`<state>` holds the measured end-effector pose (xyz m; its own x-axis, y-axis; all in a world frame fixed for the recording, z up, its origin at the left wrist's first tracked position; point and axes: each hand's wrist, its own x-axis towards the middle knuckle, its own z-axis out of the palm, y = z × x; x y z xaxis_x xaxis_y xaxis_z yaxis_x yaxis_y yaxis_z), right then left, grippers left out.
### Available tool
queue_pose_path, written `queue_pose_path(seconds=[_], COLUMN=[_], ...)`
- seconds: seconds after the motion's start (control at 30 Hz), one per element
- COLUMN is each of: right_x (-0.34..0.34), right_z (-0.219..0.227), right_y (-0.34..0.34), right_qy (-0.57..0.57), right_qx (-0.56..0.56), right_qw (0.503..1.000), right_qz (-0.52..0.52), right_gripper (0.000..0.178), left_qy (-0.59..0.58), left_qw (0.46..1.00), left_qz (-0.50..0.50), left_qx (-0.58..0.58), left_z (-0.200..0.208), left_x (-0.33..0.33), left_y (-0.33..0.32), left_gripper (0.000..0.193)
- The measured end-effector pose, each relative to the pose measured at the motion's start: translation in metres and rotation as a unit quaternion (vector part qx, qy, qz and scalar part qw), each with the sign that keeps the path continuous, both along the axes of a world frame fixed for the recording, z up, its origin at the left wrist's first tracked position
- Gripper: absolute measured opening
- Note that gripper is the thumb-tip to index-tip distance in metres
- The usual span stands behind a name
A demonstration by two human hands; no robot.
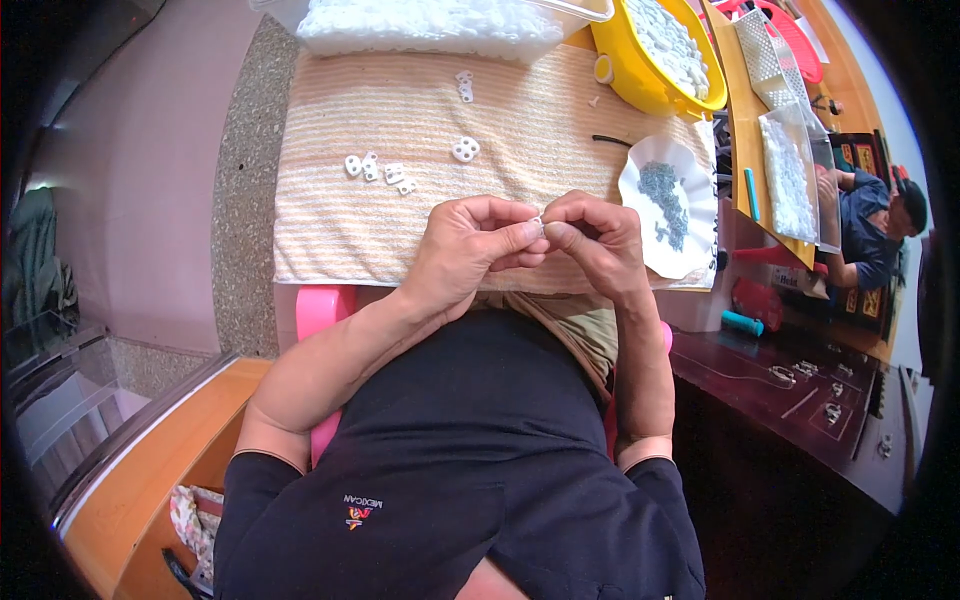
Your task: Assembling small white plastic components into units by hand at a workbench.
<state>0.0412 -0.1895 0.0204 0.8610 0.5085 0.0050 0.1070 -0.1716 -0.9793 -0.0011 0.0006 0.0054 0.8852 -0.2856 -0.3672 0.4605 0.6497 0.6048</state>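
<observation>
Over the near edge of a striped towel [340,225], my left hand [462,245] and my right hand [602,245] meet fingertip to fingertip. Both pinch a tiny whitish piece [541,224], mostly covered by the fingers; its exact kind cannot be made out. Beyond my left hand lie several small white plastic pieces with holes [394,174]. A rounder white piece with holes [465,150] sits nearer the middle. Right of my right hand is a white fluted dish [640,180] holding many tiny dark grey parts [662,195].
A clear tub [590,10] of white pieces stands at the far edge. Next to it is a yellow basin [625,65] of white parts. A thin black stick [611,140] lies by the dish. At right, another person [868,225] sits beside a clear tray [790,180].
</observation>
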Motion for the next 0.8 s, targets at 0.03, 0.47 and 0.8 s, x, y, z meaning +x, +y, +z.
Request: queue_pose_path(seconds=[0.03, 0.47, 0.8], right_x=[0.0, -0.002, -0.008], right_z=[0.0, 0.007, -0.001], right_y=[0.001, 0.006, 0.003], right_qy=[0.0, -0.082, 0.011], right_qx=[0.0, -0.057, 0.023], right_qw=[1.0, 0.995, 0.999], right_qz=[0.001, 0.002, -0.025], right_gripper=[0.002, 0.004, 0.009], left_qy=[-0.002, -0.039, -0.032], left_qw=[1.0, 0.999, 0.999], left_qz=[0.002, 0.017, 0.012], left_qx=[0.003, 0.027, 0.023], left_z=[0.0, 0.001, -0.004], left_x=[0.0, 0.0, -0.001], left_y=[0.0, 0.0, -0.002], left_gripper=[0.015, 0.014, 0.016])
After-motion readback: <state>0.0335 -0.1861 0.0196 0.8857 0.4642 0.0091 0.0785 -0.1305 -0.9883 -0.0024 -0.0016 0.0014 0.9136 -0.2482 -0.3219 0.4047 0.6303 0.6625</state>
